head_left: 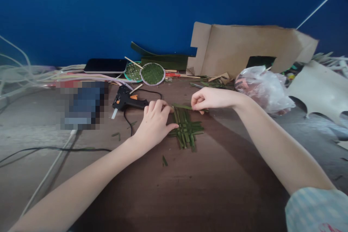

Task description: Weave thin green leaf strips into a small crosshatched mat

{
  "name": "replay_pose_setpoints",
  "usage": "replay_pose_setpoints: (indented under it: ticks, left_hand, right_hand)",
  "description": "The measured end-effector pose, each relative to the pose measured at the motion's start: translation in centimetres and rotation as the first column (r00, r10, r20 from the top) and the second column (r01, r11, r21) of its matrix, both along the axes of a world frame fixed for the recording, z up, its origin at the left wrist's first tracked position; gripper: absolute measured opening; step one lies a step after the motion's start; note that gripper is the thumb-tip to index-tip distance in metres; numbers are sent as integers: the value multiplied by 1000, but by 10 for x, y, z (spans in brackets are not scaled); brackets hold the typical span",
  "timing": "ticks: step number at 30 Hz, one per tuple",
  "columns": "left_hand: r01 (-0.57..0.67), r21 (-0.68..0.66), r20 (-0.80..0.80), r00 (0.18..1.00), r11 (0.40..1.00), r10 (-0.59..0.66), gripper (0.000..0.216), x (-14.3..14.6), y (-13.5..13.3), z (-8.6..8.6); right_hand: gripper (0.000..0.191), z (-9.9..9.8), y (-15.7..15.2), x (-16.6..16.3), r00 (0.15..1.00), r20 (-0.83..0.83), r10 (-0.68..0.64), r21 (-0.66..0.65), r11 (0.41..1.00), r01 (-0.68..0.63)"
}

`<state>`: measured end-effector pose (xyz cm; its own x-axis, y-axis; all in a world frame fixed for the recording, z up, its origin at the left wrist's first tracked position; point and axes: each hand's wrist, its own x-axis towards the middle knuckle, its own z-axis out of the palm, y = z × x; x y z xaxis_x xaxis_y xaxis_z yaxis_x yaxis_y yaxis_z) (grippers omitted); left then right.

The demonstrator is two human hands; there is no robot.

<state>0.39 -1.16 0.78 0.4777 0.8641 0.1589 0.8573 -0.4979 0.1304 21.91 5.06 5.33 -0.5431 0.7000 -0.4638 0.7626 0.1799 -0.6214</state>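
A small woven mat of green leaf strips [186, 130] lies on the table, with loose strip ends sticking out on several sides. My left hand [155, 121] rests on its left edge, thumb stretched out over the weave and apart from the bent fingers. Along the top edge runs a single leaf strip [185, 107]. Its right part is pinched between thumb and fingers of my right hand [205, 99]. The left fingertips touch near the strip's other end; whether they grip it I cannot tell.
A black glue gun [126, 99] lies left of the mat, its cord curling behind my left hand. Farther back are a round green-filled disc [152, 74], a dark phone [105, 65] and a cardboard piece [231, 47]. A clear plastic bag [268, 88] sits at right.
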Motion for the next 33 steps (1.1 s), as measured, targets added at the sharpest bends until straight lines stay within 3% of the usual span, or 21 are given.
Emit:
replay_pose_setpoints:
  ticks: [9, 21, 28, 33]
  left_hand:
    - [-37, -53, 55, 998, 998, 40, 35, 2, -1, -1]
    - [-24, -16, 36, 999, 1000, 25, 37, 4, -2, 1]
    - [-68, 4, -18, 998, 998, 68, 40, 4, -1, 3]
    - [-16, -36, -59, 998, 999, 14, 30, 2, 0, 6]
  right_hand:
    - [8, -2, -2, -1, 999, -28, 19, -18, 1000, -20]
    - [12, -7, -2, -7, 997, -72, 22, -48, 999, -25]
    - [14, -7, -3, -7, 993, -85, 80, -64, 994, -85]
    - [13, -9, -4, -7, 993, -69, 100, -17, 995, -102]
